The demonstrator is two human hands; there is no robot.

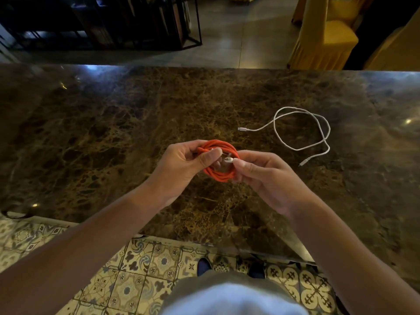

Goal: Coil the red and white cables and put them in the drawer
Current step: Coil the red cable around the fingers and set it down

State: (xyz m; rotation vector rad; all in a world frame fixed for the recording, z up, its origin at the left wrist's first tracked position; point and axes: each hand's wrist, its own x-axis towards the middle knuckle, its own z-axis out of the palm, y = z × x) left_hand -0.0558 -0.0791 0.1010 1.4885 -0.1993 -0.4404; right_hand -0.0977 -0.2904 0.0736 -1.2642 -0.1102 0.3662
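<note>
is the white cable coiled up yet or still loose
Still loose. The white cable lies spread on the marble counter in one wide, slack loop, both plug ends trailing out, untouched by either hand.

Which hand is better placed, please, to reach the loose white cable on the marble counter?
The right hand: the white cable lies on its side, while the left hand grips the red cable coil.

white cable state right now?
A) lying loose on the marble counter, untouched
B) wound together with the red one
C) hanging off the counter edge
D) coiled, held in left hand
A: the white cable sprawls in loose loops on the counter, while both hands hold the red cable.
</note>
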